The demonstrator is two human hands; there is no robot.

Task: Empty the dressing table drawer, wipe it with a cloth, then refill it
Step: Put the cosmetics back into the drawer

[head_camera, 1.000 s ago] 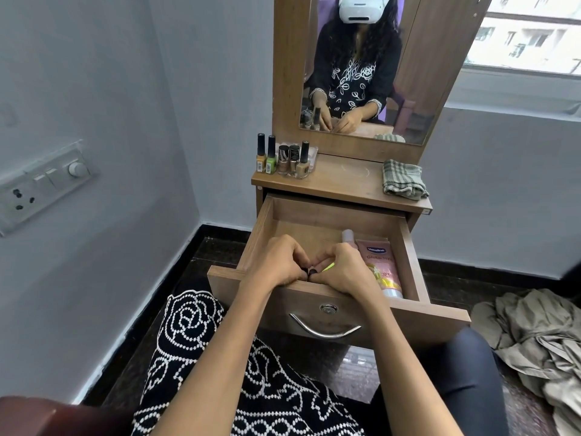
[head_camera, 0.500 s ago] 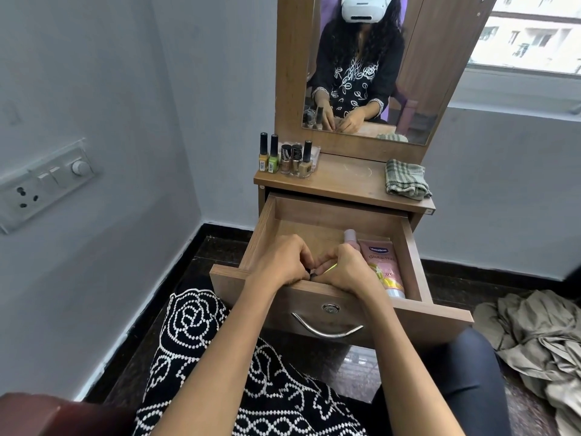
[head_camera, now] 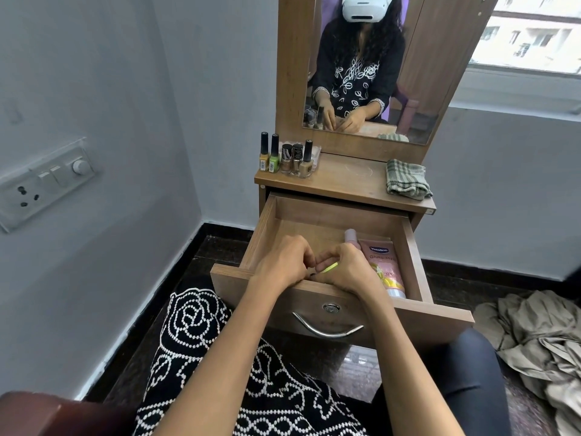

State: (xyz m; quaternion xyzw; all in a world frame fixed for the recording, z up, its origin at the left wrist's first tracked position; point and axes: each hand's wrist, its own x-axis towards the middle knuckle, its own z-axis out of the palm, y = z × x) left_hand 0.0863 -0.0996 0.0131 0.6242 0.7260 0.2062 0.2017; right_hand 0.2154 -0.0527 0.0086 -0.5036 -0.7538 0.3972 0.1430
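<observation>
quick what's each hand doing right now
Left hand: fingers curled; what it holds cannot be told.
Right hand: pinching a small yellow-green item.

A corner of a home bedroom or dressing room.

A brown wooden dressing table (head_camera: pixel 342 187) with a tall mirror (head_camera: pixel 377 67) is seen at 12 o'clock, nail-polish bottles (head_camera: pixel 287 157) at 11, crumpled beige clothes (head_camera: pixel 540 344) at 4.

Mirror (head_camera: pixel 371 67) upright, wood-framed. Left of mirror: grey wall, switch panel (head_camera: pixel 44 182) with socket and dial. Right of mirror: window (head_camera: pixel 531 36), daylight. Below the window, right of mirror: crumpled beige cloth heap (head_camera: pixel 540 338) on dark floor (head_camera: pixel 217 247).
</observation>
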